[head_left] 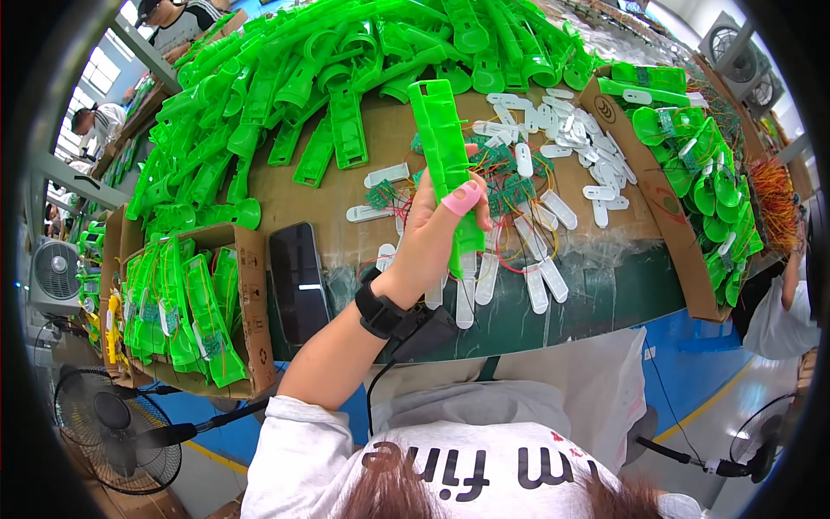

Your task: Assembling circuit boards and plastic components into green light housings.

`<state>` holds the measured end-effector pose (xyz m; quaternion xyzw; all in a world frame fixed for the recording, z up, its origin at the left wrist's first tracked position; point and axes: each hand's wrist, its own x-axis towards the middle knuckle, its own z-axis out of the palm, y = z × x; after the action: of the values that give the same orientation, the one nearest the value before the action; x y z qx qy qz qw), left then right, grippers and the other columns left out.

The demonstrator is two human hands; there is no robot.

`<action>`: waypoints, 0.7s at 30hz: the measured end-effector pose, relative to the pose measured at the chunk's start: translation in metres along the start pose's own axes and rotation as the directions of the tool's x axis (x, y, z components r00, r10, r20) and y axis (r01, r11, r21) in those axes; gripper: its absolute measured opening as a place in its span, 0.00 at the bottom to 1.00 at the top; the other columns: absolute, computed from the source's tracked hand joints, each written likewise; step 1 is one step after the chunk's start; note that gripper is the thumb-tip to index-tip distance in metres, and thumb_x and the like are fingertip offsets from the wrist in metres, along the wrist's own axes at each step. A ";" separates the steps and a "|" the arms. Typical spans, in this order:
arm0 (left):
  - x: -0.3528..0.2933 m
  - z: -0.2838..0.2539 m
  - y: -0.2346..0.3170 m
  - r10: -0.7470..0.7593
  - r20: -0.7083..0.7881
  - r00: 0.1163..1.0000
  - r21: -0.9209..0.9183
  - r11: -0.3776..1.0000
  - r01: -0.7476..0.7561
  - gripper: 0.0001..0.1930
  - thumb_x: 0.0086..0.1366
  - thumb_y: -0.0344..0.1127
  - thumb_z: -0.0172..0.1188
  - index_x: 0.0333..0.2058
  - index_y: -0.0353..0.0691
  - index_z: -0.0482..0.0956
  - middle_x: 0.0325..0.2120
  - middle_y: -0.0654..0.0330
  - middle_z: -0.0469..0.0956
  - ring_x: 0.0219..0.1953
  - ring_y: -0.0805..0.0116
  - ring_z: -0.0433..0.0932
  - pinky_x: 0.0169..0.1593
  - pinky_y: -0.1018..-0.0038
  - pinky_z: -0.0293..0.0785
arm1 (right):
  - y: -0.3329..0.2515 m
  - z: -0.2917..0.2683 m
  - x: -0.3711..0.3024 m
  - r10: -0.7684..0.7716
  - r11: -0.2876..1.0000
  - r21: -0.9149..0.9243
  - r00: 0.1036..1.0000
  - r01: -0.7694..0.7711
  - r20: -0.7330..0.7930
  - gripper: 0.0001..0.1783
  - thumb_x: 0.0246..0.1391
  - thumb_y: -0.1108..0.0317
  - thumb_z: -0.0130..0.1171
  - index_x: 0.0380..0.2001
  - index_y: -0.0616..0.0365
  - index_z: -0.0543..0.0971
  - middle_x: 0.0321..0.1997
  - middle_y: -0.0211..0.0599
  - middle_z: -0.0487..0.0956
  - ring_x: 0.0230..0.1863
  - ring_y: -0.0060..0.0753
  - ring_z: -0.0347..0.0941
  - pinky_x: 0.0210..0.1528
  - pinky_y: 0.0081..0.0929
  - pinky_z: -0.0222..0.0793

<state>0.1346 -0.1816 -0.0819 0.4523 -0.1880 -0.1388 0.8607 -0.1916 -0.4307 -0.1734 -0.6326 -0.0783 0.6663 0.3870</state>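
Note:
My left hand [424, 229], with a pink finger cover on its thumb, is wrapped around a long bright green plastic shell [437, 130]. The shell stands tilted above the near part of the table, and my fingers hide its middle. A dark band with a small black box is strapped on that wrist. Under and beside the hand lie white oval plastic strips [553, 278] and small green circuit boards [517, 190] with red and yellow wires. My right hand does not show.
Green shells [346, 69] are heaped at the back. White plastic pieces [579, 130] lie in a pile to the right. Cardboard boxes of wired green shells stand left [255, 303] and right [657, 216]. A phone [299, 281] lies near the left box. Fans [117, 428] and co-workers surround the table.

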 end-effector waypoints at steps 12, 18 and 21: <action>0.001 0.010 0.000 -0.076 0.001 0.997 -0.067 0.995 0.076 0.28 0.59 0.48 0.47 0.51 0.36 0.55 0.28 0.59 0.66 0.27 0.71 0.69 0.35 0.72 0.68 | -0.054 -0.057 -0.061 -0.092 0.996 -0.007 0.983 0.092 -0.159 0.16 0.53 0.61 0.50 0.40 0.61 0.73 0.30 0.37 0.78 0.32 0.31 0.74 0.38 0.27 0.68; -0.004 -0.006 -0.005 -0.070 0.066 0.995 -0.129 0.989 0.078 0.24 0.59 0.52 0.43 0.46 0.39 0.58 0.33 0.58 0.67 0.28 0.68 0.69 0.36 0.68 0.69 | -0.190 -0.148 -0.094 -0.493 0.862 -0.369 0.409 0.347 -0.768 0.10 0.47 0.71 0.56 0.34 0.62 0.75 0.28 0.35 0.76 0.25 0.24 0.72 0.28 0.20 0.68; -0.004 -0.003 -0.005 -0.033 0.094 0.995 -0.194 0.980 0.050 0.23 0.57 0.47 0.44 0.47 0.40 0.58 0.37 0.57 0.65 0.30 0.66 0.69 0.37 0.66 0.69 | -0.217 -0.210 -0.083 -0.541 0.838 -0.545 -0.103 0.024 -0.835 0.08 0.43 0.72 0.57 0.29 0.64 0.75 0.24 0.38 0.74 0.21 0.27 0.69 0.24 0.23 0.64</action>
<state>0.1319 -0.1805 -0.0879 0.3622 -0.2025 -0.1948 0.8888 0.0807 -0.4134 -0.0184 -0.9338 -0.0356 -0.1184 0.3357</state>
